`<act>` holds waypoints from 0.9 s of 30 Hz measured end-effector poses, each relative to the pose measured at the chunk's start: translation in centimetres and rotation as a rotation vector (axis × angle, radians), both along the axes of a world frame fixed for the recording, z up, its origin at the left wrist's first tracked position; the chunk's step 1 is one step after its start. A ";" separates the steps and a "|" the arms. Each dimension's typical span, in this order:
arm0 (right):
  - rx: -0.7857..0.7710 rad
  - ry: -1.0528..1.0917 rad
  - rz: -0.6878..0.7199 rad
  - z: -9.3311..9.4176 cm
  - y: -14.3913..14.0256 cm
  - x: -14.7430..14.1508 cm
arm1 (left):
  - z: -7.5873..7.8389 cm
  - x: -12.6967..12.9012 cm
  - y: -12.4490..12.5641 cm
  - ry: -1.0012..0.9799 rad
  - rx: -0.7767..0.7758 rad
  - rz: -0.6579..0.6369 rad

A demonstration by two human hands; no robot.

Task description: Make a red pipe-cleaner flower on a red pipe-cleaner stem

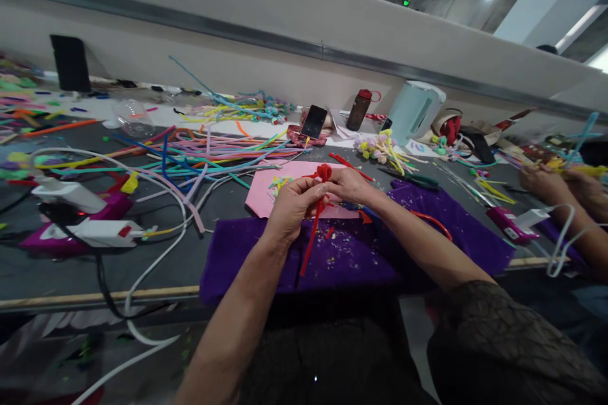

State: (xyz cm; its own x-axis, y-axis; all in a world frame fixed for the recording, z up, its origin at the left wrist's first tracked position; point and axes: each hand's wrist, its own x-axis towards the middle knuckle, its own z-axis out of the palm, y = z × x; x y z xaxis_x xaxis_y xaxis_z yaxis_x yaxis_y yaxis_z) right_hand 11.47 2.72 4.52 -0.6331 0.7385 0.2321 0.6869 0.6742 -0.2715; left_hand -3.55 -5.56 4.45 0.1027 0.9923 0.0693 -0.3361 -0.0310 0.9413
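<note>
Between my two hands is a red pipe cleaner flower [323, 172], its curled head upright and a long red stem [310, 247] hanging down. My left hand [297, 205] is closed on it, thumb and fingers pinched near the base. My right hand [349, 186] meets the left from the other side, its fingers closed on the same red piece. The exact contact of the fingertips is partly hidden. Below lies a pink board [261, 193] with small yellow and teal bits on it. A purple cloth [237, 253] under my forearms is dotted with scraps.
Long coloured pipe cleaners [209, 145] spread to the left, by white chargers [104, 233] and cables. A phone [314, 121], a brown bottle [359, 110] and a pale blue kettle [418, 111] stand behind. Dark-handled scissors [413, 180] lie right. Another person's hands [546, 183] work at far right.
</note>
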 end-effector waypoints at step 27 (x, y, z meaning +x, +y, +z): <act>-0.133 0.290 0.136 -0.2 -0.2 0.3 | 0.0 -0.1 0.0 0.000 -0.009 -0.006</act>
